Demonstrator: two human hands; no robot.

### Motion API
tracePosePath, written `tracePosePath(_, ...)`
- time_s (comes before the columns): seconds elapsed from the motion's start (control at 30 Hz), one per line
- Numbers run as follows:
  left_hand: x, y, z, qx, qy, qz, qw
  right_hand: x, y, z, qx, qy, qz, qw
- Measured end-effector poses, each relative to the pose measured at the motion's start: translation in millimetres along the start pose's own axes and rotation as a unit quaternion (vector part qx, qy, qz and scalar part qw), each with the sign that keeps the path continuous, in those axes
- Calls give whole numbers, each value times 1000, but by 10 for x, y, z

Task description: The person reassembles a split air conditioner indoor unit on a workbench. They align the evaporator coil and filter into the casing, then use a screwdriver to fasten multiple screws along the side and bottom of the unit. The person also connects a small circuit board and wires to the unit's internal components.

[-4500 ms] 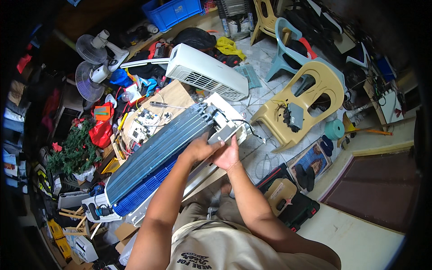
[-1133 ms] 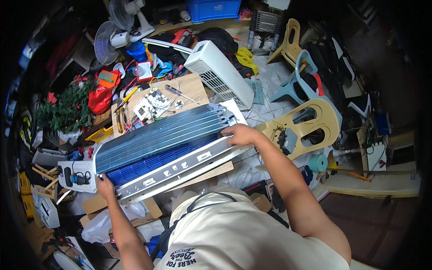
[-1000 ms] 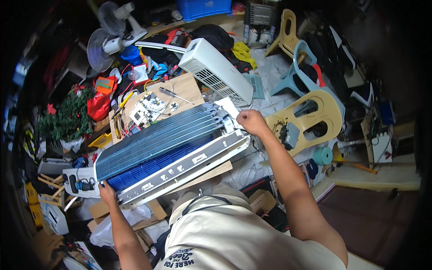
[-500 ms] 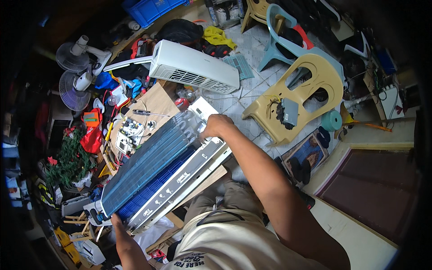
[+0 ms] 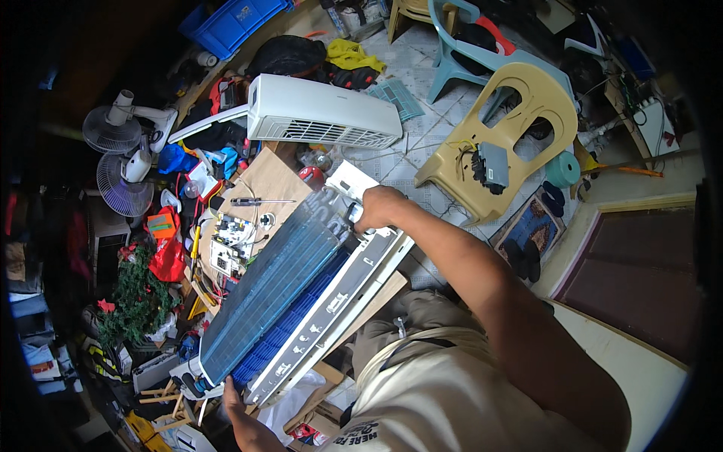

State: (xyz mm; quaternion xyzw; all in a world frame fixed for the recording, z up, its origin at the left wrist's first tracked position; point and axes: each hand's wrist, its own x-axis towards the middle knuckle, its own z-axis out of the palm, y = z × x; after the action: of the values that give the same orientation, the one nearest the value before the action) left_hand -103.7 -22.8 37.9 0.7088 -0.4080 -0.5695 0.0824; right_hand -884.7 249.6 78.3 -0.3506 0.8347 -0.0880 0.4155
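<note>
An opened indoor air conditioner unit (image 5: 331,301) lies aslant before me, its cover off. Its dark finned coil (image 5: 275,282) and the blue fan roller (image 5: 290,320) beside it are exposed. My right hand (image 5: 379,209) is closed around the far right end, near the coil's bent pipe ends. At the near left end my left hand (image 5: 233,398) grips the edge, most of its fingers hidden beneath. Past the coil, a screwdriver (image 5: 260,201) and a circuit board (image 5: 230,245) with wires rest on a wooden board (image 5: 275,177).
The white front casing (image 5: 324,113) stands beyond the unit. To the right, a beige plastic chair (image 5: 520,98) carries a grey metal box (image 5: 492,167) with wires. Two fans (image 5: 124,184), a small Christmas tree (image 5: 135,301) and piled clutter line the left side. A blue bin (image 5: 233,26) is at the back.
The whole view has shifted a little, so most things sit slightly differently in the picture. Both hands keep their hold on the unit's two ends.
</note>
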Motion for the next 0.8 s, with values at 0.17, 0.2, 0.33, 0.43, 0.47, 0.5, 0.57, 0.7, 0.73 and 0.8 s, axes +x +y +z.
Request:
tracePosePath(0.17, 208, -296, -90, -53, -20, 92, 994, 46, 23, 45, -11, 10, -20, 1000)
tracePosePath(0.2, 255, -328, -108, -55, -28, 105, 993, 57, 17, 44, -22, 15, -22, 999)
tracePosePath(0.33, 400, -420, -193, -68, -66, 147, 985, 60, -26, 41, -54, 27, -16, 998)
tracePosePath(0.43, 385, -391, -253, 4, -17, 123, 992, 41, -63, 20, -64, 17, -12, 998)
tracePosePath(0.47, 393, -332, -252, 27, -15, 112, 993, 25, -62, 11, -68, 20, -6, 997)
tracePosePath(0.5, 327, -356, -231, 1, -17, 164, 986, 13, -67, 10, -71, 20, 2, 997)
tracePosePath(0.57, 239, -308, -209, -24, -18, 144, 989, -20, -56, 6, -52, 28, 1, 998)
tracePosePath(0.7, 206, -265, -143, 19, -71, 178, 981, -23, -40, 23, -47, 13, 11, 999)
tracePosePath(0.73, 225, -278, -140, 4, -75, 181, 981, -2, -44, 20, -51, 16, 7, 999)
tracePosePath(0.8, 290, -329, -136, -22, -54, 170, 984, 29, -63, 19, -68, 7, 25, 997)
